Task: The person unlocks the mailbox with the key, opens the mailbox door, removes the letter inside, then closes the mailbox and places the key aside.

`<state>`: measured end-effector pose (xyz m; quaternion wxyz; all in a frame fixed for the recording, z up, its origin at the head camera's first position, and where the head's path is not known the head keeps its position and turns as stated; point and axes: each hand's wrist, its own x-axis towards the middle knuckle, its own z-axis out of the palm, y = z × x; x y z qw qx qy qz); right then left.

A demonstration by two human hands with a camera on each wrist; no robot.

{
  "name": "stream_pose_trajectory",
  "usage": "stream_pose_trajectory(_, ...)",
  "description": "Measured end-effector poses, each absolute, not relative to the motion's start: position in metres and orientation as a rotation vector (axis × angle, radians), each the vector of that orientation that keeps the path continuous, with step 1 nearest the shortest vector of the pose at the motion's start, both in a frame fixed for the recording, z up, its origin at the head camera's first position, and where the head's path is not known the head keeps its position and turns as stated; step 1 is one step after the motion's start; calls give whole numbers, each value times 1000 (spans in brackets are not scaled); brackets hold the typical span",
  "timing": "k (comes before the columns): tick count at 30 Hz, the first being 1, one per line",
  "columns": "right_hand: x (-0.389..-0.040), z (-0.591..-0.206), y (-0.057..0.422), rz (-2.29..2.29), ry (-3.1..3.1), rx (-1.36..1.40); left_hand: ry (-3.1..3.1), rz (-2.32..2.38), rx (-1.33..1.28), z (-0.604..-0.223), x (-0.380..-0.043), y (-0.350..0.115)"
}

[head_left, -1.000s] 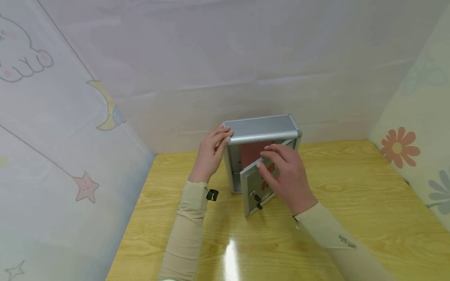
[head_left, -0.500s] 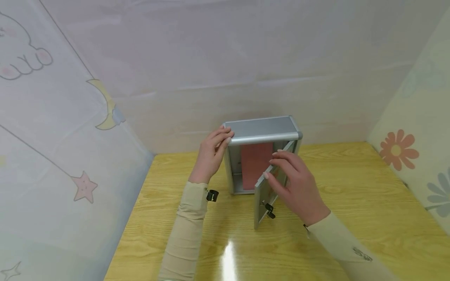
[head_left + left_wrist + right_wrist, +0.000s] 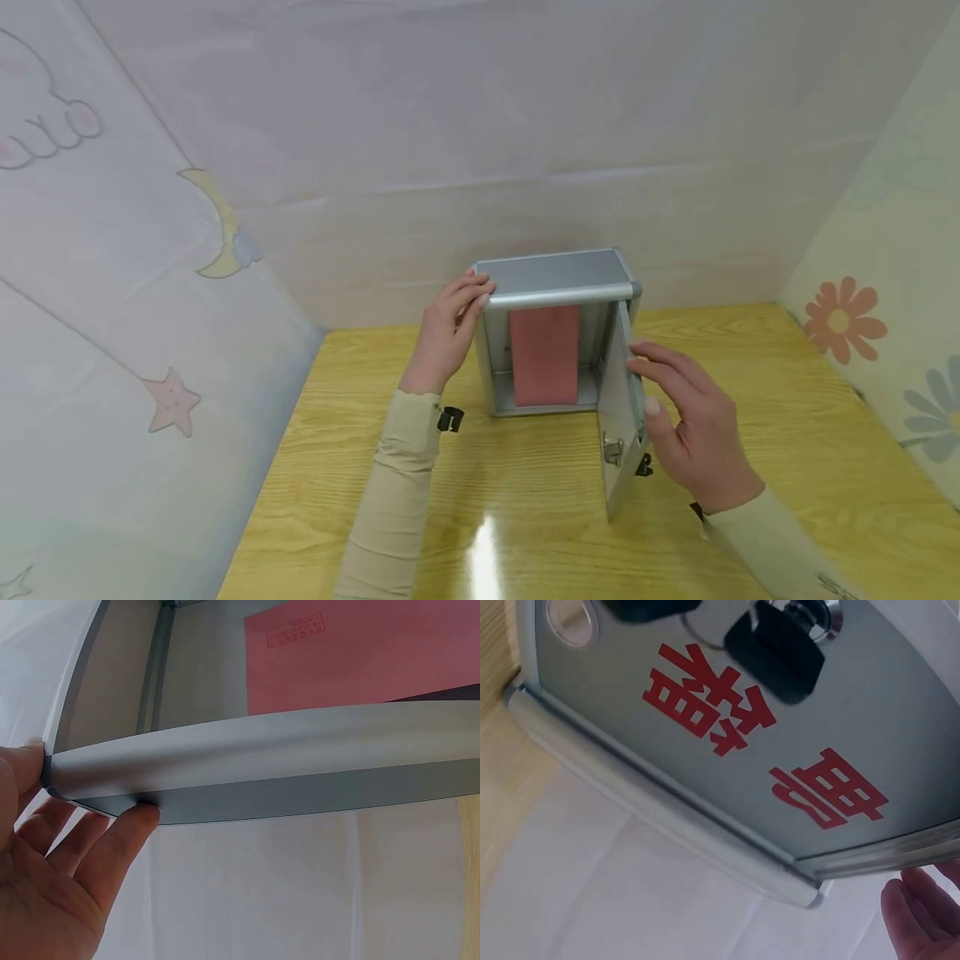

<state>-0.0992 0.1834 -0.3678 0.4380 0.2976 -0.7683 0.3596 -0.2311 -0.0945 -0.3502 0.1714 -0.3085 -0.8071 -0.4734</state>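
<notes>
Note yellow wood-grain table (image 3: 360, 467), with bright glare (image 3: 483, 558) toward the near side. Note creased, pale rear backdrop (image 3: 480, 125); at left, printed moon (image 3: 228, 226) and star (image 3: 172, 402); at right, printed red flower (image 3: 838, 322). Locate gray box (image 3: 558, 277) upright on table near rear backdrop, door (image 3: 618, 392) swung open, red sheet (image 3: 546, 358) inside. Observe left hand (image 3: 444, 333) gripping top left corner of box; right hand (image 3: 697, 425) touching door edge, thumb and fingers loosely parted.

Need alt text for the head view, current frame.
A silver-framed grey metal box stands on a yellow wood-grain table, its flat grey door open, a rectangular pinkish-red paper inside. A person's left hand rests on the box's top left corner; the right hand touches the door's edge.
</notes>
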Motion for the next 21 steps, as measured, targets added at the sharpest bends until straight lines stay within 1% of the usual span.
stream_pose_trajectory(9,-84,-370,201,898,-1971,654,-2284,-1371,-875,-348,-229,-94)
stream_pose_trajectory(21,-80,-370,223,820,-1902,487,-2272,-1363,-892,-349,-229,-95)
